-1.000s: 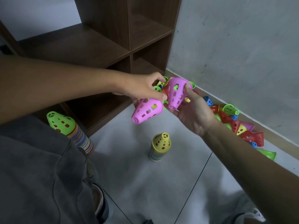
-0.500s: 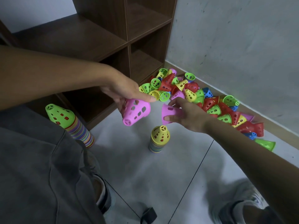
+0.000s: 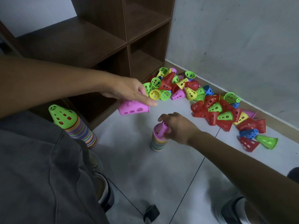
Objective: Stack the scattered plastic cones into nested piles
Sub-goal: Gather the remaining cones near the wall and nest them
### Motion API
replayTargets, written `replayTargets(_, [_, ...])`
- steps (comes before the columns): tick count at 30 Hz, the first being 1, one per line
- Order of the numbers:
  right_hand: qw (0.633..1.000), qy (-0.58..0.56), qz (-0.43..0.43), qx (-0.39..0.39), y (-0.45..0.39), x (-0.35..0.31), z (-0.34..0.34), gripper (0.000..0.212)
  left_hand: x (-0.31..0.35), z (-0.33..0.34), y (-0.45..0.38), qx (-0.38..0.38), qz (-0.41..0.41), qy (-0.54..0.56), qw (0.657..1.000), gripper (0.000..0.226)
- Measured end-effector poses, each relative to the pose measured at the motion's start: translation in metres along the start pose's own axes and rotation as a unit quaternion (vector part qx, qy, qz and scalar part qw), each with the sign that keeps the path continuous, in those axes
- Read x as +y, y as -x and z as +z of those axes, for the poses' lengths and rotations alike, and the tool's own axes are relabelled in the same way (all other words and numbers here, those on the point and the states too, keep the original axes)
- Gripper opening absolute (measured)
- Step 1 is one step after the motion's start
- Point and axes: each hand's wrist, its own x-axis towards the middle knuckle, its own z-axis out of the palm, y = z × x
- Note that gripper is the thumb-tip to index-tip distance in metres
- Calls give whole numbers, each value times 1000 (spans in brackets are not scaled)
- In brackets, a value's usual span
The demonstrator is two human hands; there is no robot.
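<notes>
R hand (image 3: 178,126) is gripping a pink cone (image 3: 161,128), fingers (image 3: 163,118) curled over its tip and side. This cone is sitting as the top piece of the short nested stack (image 3: 157,143), which is standing upright on the floor (image 3: 161,175) at centre, w/ striped multicolour rims showing below the pink piece.

L hand (image 3: 129,92) is holding a second pink cone (image 3: 133,108) in the air, left of and farther than the short stack. Fingers are wrapping over its top side w/ thumb extended along the rim; the cone is lying roughly sideways, wide mouth facing right.

Taller nested stack (image 3: 77,126) is standing at left, tilted, capped w/ a green cone (image 3: 62,115), just beside the person's grey-clad knee (image 3: 40,167).

Loose cones (image 3: 202,101) (red, green, yellow, blue, pink) are lying scattered in a band along the base of the grey wall (image 3: 234,38), running from the far centre to the right. Dark wooden shelf unit (image 3: 121,38) is standing at far left, its corner touching the far end of the pile.
</notes>
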Motion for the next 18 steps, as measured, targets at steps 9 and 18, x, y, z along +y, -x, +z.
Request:
replayTargets(9, [984, -162, 59, 35, 15, 36, -21, 62, 16, 34, -9, 49, 69, -182, 980, 81])
replayTargets(18, [968, -191, 152, 52, 55, 86, -18, 46, 30, 78, -47, 109, 144, -433, 883, 60])
